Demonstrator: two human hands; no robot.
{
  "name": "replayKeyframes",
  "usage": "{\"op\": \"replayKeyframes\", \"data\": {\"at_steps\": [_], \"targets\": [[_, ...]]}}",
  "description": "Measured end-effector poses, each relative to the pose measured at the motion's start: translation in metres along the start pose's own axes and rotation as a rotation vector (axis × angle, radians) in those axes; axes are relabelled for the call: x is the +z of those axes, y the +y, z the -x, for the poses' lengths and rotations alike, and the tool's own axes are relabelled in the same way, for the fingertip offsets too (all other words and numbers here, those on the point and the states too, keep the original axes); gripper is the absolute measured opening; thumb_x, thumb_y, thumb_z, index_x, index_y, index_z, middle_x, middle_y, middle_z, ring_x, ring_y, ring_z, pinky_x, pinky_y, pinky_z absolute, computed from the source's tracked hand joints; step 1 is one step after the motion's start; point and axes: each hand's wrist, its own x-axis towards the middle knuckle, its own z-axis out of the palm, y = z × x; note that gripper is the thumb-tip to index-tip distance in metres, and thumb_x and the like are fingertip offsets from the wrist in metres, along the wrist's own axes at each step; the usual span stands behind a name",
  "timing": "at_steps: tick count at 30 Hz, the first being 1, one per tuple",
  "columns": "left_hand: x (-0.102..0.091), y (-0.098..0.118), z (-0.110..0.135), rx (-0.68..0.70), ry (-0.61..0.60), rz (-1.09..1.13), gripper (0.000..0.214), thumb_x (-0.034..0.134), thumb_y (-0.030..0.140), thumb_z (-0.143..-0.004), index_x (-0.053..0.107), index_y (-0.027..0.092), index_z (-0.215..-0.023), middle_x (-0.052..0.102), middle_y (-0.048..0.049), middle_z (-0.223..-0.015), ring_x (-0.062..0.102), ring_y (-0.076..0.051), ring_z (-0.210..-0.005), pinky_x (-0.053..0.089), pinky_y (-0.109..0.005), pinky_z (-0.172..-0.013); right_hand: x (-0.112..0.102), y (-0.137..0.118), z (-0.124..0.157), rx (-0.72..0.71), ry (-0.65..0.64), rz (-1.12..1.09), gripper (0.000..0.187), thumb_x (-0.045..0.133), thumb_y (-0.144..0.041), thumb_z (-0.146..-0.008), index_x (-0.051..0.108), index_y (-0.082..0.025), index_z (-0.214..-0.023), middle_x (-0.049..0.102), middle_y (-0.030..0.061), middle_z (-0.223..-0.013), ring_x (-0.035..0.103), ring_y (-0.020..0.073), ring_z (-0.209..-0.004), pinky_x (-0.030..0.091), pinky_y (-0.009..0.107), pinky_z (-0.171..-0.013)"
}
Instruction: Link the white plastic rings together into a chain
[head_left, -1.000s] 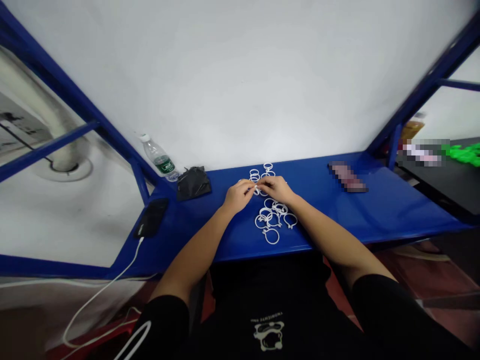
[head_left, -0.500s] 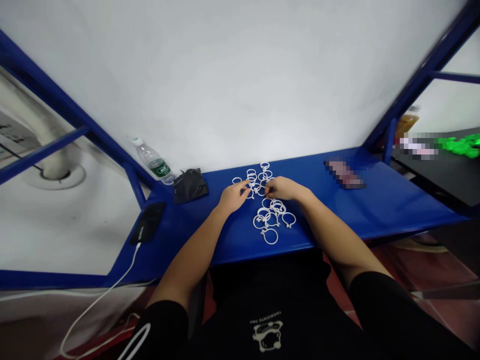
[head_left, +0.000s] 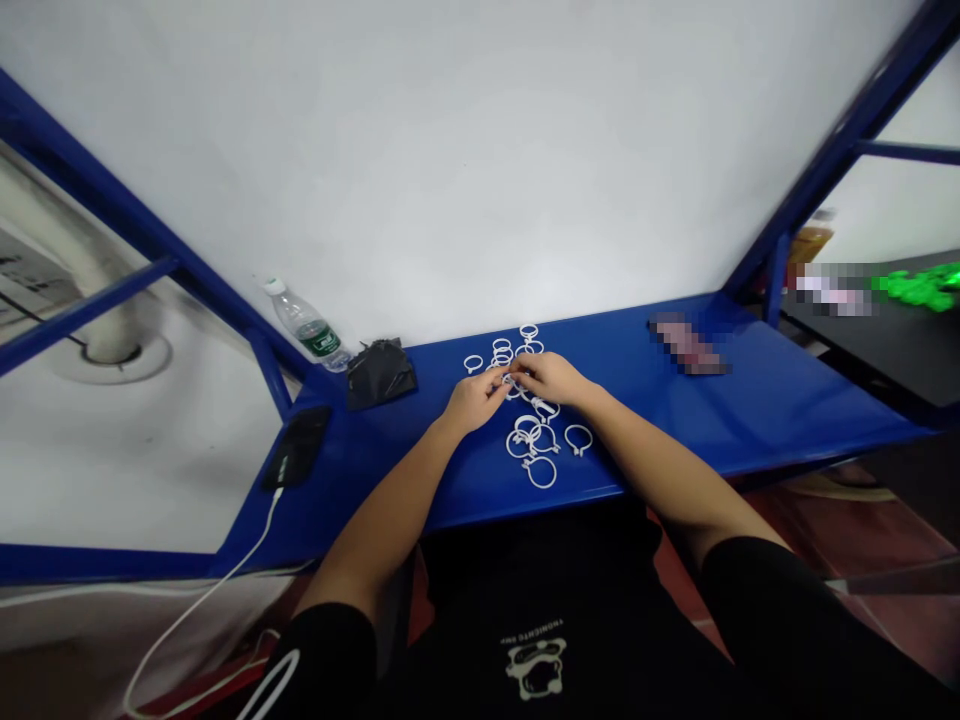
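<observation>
My left hand [head_left: 472,400] and my right hand [head_left: 556,380] meet fingertip to fingertip above the middle of the blue table. Both are closed in a pinch around a small white ring [head_left: 509,381], mostly covered by the fingers. Several similar white rings with little clip ends lie around them. Behind the hands is a loose group, including a ring [head_left: 502,345] and another near the wall. Nearer my body lies an overlapping pile [head_left: 529,424], with a single ring [head_left: 542,488] at its front and a separate one [head_left: 591,440] to the right.
The blue table [head_left: 660,430] backs onto a white wall. At left stand a clear water bottle [head_left: 319,335] and a black plastic bag [head_left: 381,375], plus a black phone [head_left: 296,450] on a white cable [head_left: 251,555]. A blurred-out item [head_left: 688,345] lies at right. Blue frame bars flank both sides.
My right hand has moved left to meet my left hand, which shifted slightly right. The pile of rings in front of my right hand has fewer visible rings at its back.
</observation>
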Motion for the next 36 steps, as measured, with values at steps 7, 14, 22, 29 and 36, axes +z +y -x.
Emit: {"op": "replayKeyframes", "data": {"at_steps": [7, 14, 22, 29, 36], "targets": [[0.003, -0.012, -0.003, -0.161, 0.149, 0.043, 0.031, 0.059, 0.025, -0.103, 0.074, 0.024, -0.129, 0.083, -0.0037, -0.103, 0.079, -0.018, -0.091, 0.06, -0.027, -0.084, 0.005, 0.002, 0.0, -0.007, 0.01, -0.082, 0.03, 0.062, -0.034, -0.101, 0.069, -0.021, -0.127, 0.08, 0.005, -0.1, 0.067, 0.016, -0.073, 0.042, 0.027, -0.071], [-0.001, -0.009, -0.004, -0.219, 0.183, 0.0, 0.029, 0.062, 0.023, -0.099, 0.076, 0.023, -0.124, 0.082, -0.003, -0.09, 0.078, -0.019, -0.083, 0.057, -0.026, -0.077, 0.009, 0.006, -0.001, -0.066, 0.01, -0.036, 0.02, 0.073, -0.037, -0.094, 0.075, -0.02, -0.104, 0.079, 0.0052, -0.094, 0.069, 0.0173, -0.077, 0.045, 0.028, -0.073], [0.0, 0.002, -0.002, -0.153, 0.039, 0.076, 0.032, 0.057, 0.024, -0.1, 0.073, 0.021, -0.129, 0.081, -0.0015, -0.082, 0.078, -0.018, -0.077, 0.056, -0.026, -0.069, 0.006, 0.002, 0.003, -0.084, 0.094, -0.099, 0.029, 0.066, -0.037, -0.094, 0.074, -0.021, -0.117, 0.08, 0.0038, -0.097, 0.068, 0.0157, -0.075, 0.046, 0.027, -0.072], [0.002, -0.003, -0.002, -0.168, 0.046, 0.08, 0.031, 0.056, 0.025, -0.101, 0.073, 0.021, -0.126, 0.081, -0.0021, -0.084, 0.077, -0.018, -0.073, 0.055, -0.025, -0.064, 0.002, -0.008, 0.004, -0.125, 0.107, -0.138, 0.029, 0.06, -0.038, -0.095, 0.074, -0.019, -0.112, 0.078, 0.0054, -0.094, 0.066, 0.0159, -0.072, 0.047, 0.028, -0.072], [0.004, -0.004, 0.0, -0.133, 0.002, 0.197, 0.051, 0.062, 0.041, -0.101, 0.057, 0.019, -0.148, 0.08, 0.0011, -0.081, 0.069, -0.013, -0.056, 0.054, -0.023, -0.062, 0.003, -0.005, 0.003, -0.055, 0.198, -0.094, 0.025, 0.057, -0.037, -0.098, 0.073, -0.018, -0.102, 0.076, 0.0055, -0.088, 0.064, 0.0157, -0.072, 0.044, 0.027, -0.07]]}}
